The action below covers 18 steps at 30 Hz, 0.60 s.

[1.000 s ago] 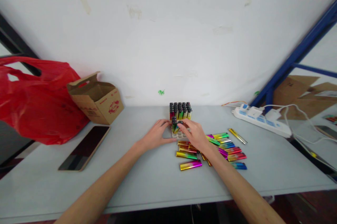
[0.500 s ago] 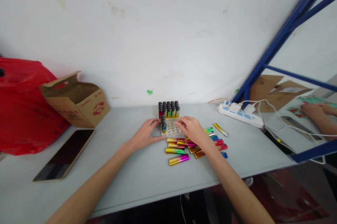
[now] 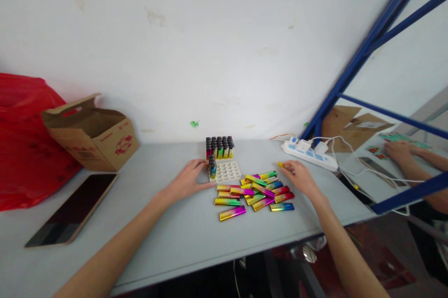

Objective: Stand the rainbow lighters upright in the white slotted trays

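My left hand [image 3: 187, 177] braces the left end of a white tray [image 3: 229, 172] with rows of round holes, thumb at its front corner and fingers at the back. Along the tray's left side stands a short row of black-topped lighters [image 3: 212, 167]. My right hand [image 3: 297, 174] pinches a gold lighter sleeve [image 3: 280, 164] at the right, its far end sticking out past the fingertips. Between the hands lies a loose pile of shiny two-tone lighter sleeves [image 3: 259, 190] in yellow, purple, green, red and blue. Behind the tray, a block of upright lighters [image 3: 220, 148] stands close together.
A phone or tablet [image 3: 72, 209] lies at the left, before an open cardboard box [image 3: 94, 137] and a red plastic bag [image 3: 28, 139]. A power strip [image 3: 310, 154] with plugs and cables sits at the right by a blue metal frame [image 3: 317, 132]. Another person's hands [image 3: 402, 151] show beyond it.
My right hand has moved right, from over the tray to the lone gold sleeve, and now grips it. My left hand stays at the tray. The view has shifted slightly.
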### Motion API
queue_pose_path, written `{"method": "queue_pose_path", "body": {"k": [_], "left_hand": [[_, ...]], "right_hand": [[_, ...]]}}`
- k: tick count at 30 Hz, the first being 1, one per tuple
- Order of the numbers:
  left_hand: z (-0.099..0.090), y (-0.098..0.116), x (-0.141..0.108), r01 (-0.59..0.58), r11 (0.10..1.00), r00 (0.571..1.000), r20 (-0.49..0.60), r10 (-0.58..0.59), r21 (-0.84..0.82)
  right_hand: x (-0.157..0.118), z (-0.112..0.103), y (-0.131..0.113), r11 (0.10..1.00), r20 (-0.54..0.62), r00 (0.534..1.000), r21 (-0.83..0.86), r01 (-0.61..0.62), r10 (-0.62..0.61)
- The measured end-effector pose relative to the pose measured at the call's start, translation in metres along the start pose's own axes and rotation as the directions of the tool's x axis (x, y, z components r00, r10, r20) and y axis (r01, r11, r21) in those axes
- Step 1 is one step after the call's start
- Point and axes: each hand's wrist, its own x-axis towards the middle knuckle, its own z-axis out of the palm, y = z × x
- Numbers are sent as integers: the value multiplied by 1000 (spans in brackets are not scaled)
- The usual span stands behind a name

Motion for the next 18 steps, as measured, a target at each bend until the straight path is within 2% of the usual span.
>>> {"method": "queue_pose_path", "body": {"k": [2, 5, 9, 13, 15, 18], "left_hand": [[0, 0, -1, -8, 1000, 1000, -11, 8, -5], [-1, -1, -1, -19, 1000, 1000, -20, 19, -18], [0, -2, -2, -18, 1000, 1000, -14, 18, -14], [0, -2, -2, -16, 1000, 1000, -8, 16, -1], [0, -2, -2, -18, 1000, 1000, -10, 18, 4], [1, -2, -3, -20, 1000, 1000, -15, 20, 6]], "right_hand": [[6, 4, -15, 981, -41, 998, 190, -46, 55], [19, 14, -46, 896, -38, 992, 434, -91, 119], [36, 32, -90, 667, -3, 988, 738, -102, 154], [48, 45, -130, 509, 87, 986, 848, -147, 140], [52, 49, -146, 486, 110, 989, 862, -146, 102], [55, 57, -166, 497, 147, 989, 859, -124, -7]]}}
